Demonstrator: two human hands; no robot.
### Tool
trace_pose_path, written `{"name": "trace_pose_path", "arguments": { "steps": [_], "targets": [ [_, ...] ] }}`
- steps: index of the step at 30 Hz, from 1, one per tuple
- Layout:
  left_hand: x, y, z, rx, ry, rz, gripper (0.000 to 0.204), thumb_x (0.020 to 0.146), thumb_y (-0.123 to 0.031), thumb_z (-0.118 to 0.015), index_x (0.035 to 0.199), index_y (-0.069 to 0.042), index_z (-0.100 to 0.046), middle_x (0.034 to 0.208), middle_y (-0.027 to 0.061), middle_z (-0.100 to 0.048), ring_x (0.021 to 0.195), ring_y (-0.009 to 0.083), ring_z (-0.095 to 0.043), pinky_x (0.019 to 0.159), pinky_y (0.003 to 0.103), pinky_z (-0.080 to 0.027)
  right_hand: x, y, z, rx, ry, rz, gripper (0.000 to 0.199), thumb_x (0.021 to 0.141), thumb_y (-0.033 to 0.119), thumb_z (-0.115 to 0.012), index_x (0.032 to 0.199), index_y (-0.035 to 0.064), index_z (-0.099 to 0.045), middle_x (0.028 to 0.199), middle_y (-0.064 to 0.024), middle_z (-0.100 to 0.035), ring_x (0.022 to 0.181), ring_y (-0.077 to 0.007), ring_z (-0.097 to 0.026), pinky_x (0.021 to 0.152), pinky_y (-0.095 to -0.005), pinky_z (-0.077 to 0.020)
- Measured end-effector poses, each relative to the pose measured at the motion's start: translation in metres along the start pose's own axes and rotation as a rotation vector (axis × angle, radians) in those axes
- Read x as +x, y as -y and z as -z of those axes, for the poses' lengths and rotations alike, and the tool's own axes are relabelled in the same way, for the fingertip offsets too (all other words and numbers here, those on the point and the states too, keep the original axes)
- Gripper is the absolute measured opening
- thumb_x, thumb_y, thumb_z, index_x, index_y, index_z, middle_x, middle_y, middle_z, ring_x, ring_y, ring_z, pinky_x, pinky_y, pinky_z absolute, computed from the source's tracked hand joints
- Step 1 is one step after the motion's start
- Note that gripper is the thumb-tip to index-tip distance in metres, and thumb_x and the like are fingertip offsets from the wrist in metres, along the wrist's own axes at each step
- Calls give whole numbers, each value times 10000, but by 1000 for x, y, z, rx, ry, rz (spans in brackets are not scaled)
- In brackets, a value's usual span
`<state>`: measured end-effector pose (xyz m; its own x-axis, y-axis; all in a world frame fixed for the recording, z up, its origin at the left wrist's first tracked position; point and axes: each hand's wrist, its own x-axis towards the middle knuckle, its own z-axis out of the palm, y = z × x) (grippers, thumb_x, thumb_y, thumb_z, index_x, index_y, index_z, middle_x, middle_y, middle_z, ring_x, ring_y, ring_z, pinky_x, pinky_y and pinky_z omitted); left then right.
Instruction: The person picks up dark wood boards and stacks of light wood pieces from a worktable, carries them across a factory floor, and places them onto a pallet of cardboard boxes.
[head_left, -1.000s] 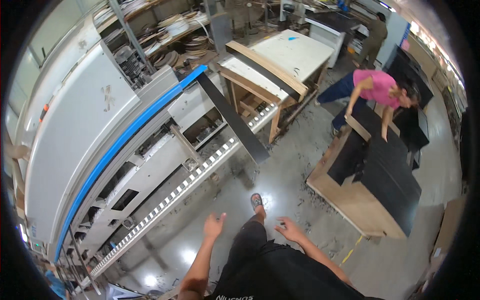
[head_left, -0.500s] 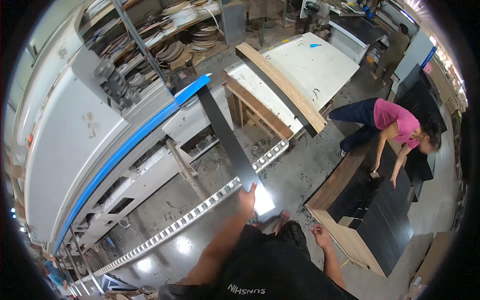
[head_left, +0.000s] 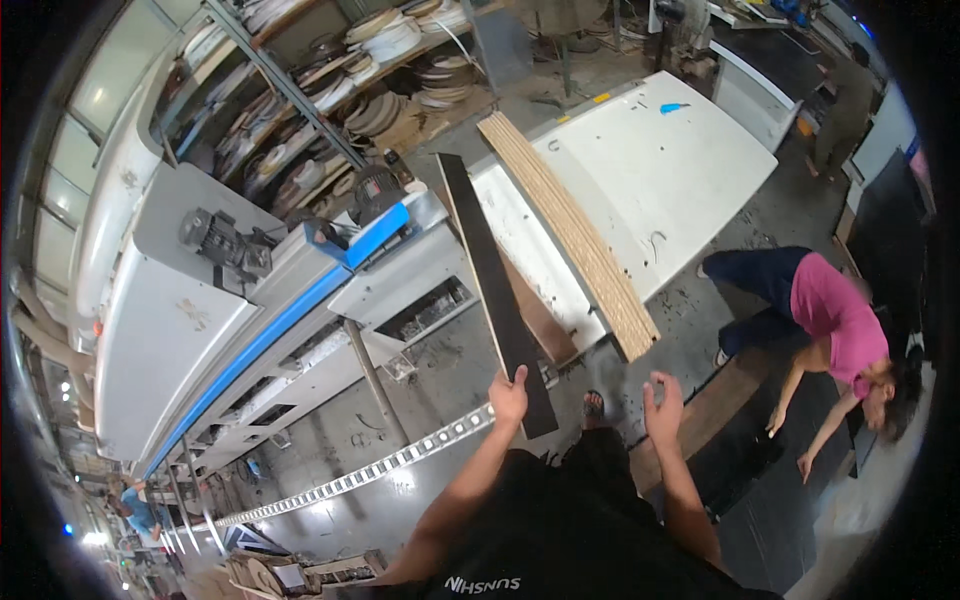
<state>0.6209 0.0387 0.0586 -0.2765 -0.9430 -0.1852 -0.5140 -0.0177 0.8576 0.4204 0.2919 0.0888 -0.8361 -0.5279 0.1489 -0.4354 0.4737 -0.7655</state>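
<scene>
A long narrow black board [head_left: 497,285] with a pale edge is tilted in front of me. My left hand [head_left: 508,399] grips it near its close end, thumb on the dark face. The board's far end rises between the machine and a white table [head_left: 705,165]. On that table lies a stack of long narrow boards [head_left: 572,228] with light, wood-coloured edges. To the right of the board, my right hand [head_left: 661,408] is raised with fingers apart, holding nothing.
A long grey machine with a blue strip [head_left: 260,350] runs along the left, with a white roller rail [head_left: 400,458] before it. Shelves of coiled edging [head_left: 400,40] stand behind. At right, a co-worker in a pink shirt [head_left: 840,310] bends over black panels [head_left: 770,510].
The black board has come away from the machine's blue end toward the white table and turned, showing its pale edge. My right hand has risen and opened. The co-worker's hands have shifted over the panels.
</scene>
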Motion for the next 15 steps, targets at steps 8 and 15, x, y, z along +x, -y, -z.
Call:
{"name": "trace_pose_path", "arguments": {
  "steps": [8,15],
  "targets": [
    [48,-69,-126,277,-103,16,376,992,-329,-611,1073,38,-584,879,329,-678,891,559,-652,799,620,-502,156,-66,-64,-118,257,111,934,931,478,-725,1545,-82,-299,1404,-317,-502,1331,-483,-474,1138,-523,-382],
    [58,-55,-198,296,-139,-209,403,1053,-280,-537,1249,66,-604,999,311,-656,1040,508,-597,914,567,-467,160,-71,-93,-198,295,-24,864,916,533,-718,1452,-70,-407,1300,-328,-569,1231,-496,-554,1044,-533,-457]
  ]
}}
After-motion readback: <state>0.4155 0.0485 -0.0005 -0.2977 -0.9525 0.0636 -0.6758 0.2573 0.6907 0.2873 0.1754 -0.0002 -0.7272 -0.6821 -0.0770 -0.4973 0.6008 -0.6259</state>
